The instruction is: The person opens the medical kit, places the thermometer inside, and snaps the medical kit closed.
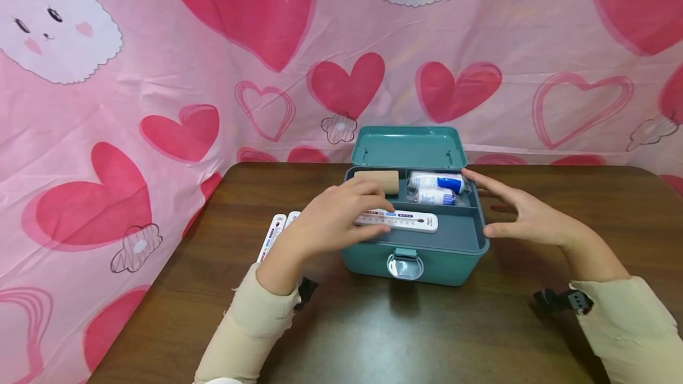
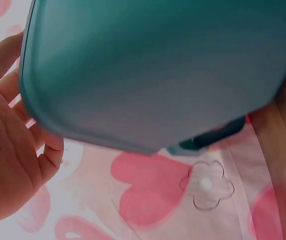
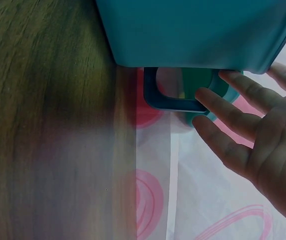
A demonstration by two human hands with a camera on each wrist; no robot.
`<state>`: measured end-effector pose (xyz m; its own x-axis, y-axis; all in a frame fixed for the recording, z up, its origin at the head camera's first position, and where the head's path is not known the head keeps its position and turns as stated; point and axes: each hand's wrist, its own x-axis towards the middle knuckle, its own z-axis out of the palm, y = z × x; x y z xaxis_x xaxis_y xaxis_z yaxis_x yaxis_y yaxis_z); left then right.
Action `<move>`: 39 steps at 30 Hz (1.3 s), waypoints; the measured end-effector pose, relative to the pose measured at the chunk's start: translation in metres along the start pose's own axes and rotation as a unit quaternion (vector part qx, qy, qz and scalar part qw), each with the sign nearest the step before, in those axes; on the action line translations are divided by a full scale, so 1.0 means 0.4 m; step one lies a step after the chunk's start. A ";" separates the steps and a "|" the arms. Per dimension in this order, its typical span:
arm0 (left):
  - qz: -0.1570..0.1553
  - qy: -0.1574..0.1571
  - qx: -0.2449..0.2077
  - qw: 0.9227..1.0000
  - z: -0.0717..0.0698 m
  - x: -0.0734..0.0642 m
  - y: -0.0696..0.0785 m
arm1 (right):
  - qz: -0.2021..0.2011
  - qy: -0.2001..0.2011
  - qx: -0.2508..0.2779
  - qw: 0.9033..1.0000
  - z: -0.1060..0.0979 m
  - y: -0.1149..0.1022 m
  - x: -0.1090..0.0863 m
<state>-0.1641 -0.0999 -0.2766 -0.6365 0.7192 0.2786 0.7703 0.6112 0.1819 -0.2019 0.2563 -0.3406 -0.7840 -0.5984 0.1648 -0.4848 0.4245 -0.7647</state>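
Observation:
A teal storage box [image 1: 445, 268] stands on the table with its lid [image 1: 411, 146] raised. My left hand [image 1: 341, 212] reaches over its left side, thumb and forefinger at opposite long edges of a white thermometer [image 1: 427, 222] in the front compartment. The thermometer's left end is hidden under the hand. Outside the box's right wall, my right hand [image 1: 533, 218] spreads its fingers, fingertips at the rim. In the right wrist view its straight fingers [image 3: 233, 112] lie beside the box's side and dark handle [image 3: 175, 102]. The left wrist view hides the thermometer behind the box wall.
In the back compartments are a tan roll [image 1: 384, 179] and plastic-wrapped white and blue packs [image 1: 434, 187]. Two more white thermometers [image 1: 271, 236] lie on the wooden table [image 1: 341, 325], left of the box and partly behind my left forearm. A pink heart-print cloth [image 1: 213, 64] hangs behind.

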 end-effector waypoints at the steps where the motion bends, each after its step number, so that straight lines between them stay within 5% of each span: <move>1: -0.001 0.003 0.003 1.000 -0.004 -0.006 -0.003 | 0.000 0.000 0.000 1.000 0.000 0.000 0.000; 16: -0.017 0.014 0.027 0.999 -0.063 -0.113 -0.069 | -0.008 -0.002 0.003 1.000 -0.008 0.001 0.000; 27: -0.095 0.002 -0.001 0.995 -0.066 -0.147 -0.183 | 0.000 -0.002 0.010 1.000 -0.003 0.002 -0.003; 39: -0.192 -0.017 -0.023 0.981 -0.043 -0.187 -0.263 | -0.010 -0.004 0.011 1.000 0.002 0.005 0.003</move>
<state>-0.1968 -0.2235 -0.3004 -0.8807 0.4491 0.1506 0.4735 0.8246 0.3096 -0.2035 0.2558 -0.3425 -0.7713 -0.6118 0.1753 -0.4911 0.3970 -0.7754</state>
